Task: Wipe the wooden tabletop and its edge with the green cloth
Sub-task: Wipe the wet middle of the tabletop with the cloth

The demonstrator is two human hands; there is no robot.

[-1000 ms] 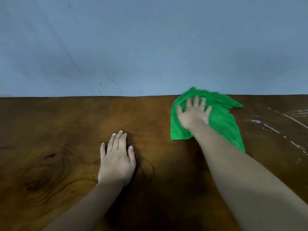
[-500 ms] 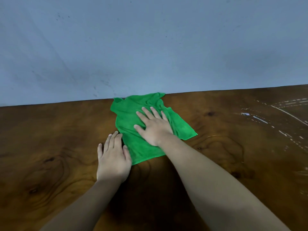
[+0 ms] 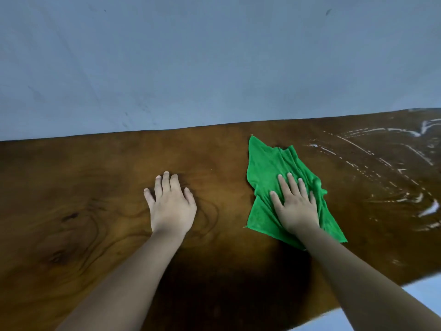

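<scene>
Right hand flat, rumpled green cloth

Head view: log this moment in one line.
step: wipe | right hand: flat on cloth | left hand: flat on tabletop | white streaks: right of cloth

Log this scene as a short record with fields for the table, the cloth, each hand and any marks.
table: wooden tabletop, against a pale blue wall
cloth: green cloth, rumpled, lying on the tabletop
right hand: flat on the cloth, fingers straight
left hand: flat on bare wood, apart from the cloth
marks: white streaks right of the cloth
</scene>
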